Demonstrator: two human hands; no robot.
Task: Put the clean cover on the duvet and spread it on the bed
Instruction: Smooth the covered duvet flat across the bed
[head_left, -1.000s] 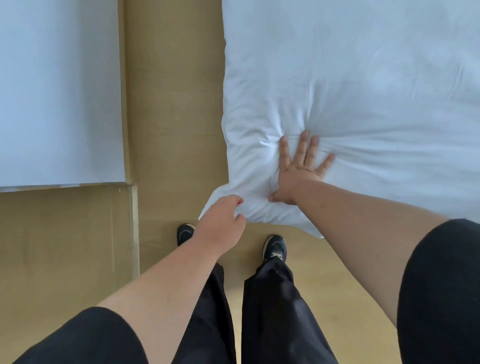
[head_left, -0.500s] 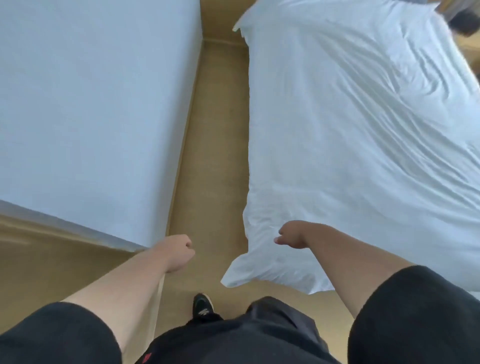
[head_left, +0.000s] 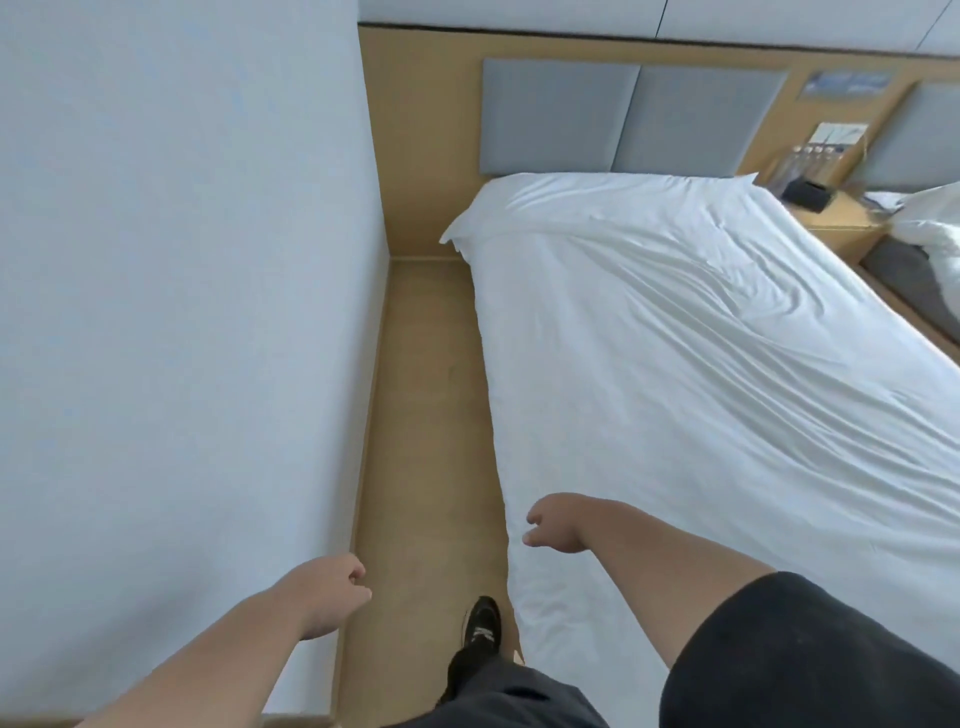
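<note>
duvet lies spread white over your bed | your left hand hangs loosely curled by the wall | your right hand hovers, holding nothing, over the duvet's near edge

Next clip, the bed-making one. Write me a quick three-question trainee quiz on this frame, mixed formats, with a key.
1. True or false: the right hand is gripping a fold of the duvet.
2. Which lies between the wall and the bed? A) a strip of wooden floor B) a chair C) a pile of pillows
3. Fill in: at the far end of the bed, the wall carries grey padded ____.

Key
1. False: it hangs over the near edge of the duvet with fingers loosely curled, holding nothing. The left hand is also empty.
2. A
3. panels
</note>
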